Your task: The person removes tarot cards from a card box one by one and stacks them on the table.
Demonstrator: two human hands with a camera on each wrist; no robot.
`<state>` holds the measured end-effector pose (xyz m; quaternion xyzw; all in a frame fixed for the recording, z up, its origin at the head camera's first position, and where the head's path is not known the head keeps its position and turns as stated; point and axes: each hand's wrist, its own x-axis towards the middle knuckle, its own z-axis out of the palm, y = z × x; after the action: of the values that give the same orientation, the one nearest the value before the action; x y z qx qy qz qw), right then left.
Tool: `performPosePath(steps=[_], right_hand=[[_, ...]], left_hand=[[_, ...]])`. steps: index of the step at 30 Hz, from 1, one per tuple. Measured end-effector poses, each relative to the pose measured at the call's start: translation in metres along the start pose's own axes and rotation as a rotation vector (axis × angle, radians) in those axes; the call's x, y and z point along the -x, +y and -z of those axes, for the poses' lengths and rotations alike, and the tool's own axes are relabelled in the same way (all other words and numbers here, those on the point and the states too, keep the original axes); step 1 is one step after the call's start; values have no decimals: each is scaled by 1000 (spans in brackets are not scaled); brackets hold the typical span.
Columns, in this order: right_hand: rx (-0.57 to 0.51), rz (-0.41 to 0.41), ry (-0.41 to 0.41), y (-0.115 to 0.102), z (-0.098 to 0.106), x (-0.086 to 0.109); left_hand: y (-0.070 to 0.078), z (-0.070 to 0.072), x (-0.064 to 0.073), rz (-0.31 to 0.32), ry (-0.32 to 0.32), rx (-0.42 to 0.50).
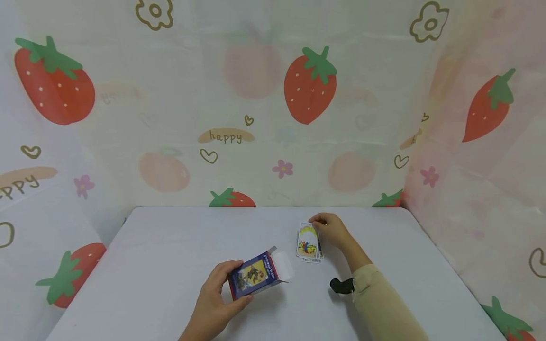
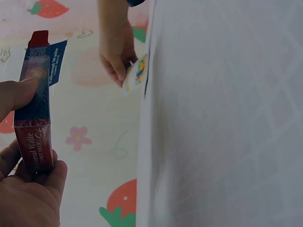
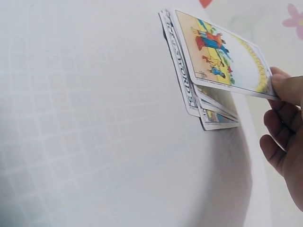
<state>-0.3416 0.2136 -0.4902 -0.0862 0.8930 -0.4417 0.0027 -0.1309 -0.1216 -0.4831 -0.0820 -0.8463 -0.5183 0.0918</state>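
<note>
My left hand (image 1: 217, 293) grips a blue tarot card box (image 1: 253, 274) by its bottom end, thumb on one side and fingers on the other. The box's flap end is open and points to the right; in the left wrist view its red flap (image 2: 39, 39) sticks up. At the right, my right hand (image 1: 334, 229) pinches one tarot card (image 3: 227, 56) by its top edge between thumb and finger. That card, with a yellow arc and small figures, is lifted at an angle over a loose stack of cards (image 3: 182, 71) lying on the table.
The white table (image 1: 170, 237) carries the cards near its back edge. Strawberry-printed cloth (image 1: 256, 109) hangs behind and at both sides. A black piece (image 1: 341, 286) shows at the right sleeve (image 1: 379, 293), by the wrist.
</note>
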Motion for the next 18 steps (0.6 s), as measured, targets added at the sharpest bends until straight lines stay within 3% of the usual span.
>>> performPosePath(steps=[18], right_hand=[[8,-30,4,11,-8,-5]], left_hand=[[-1,1,0,-22,9,0]])
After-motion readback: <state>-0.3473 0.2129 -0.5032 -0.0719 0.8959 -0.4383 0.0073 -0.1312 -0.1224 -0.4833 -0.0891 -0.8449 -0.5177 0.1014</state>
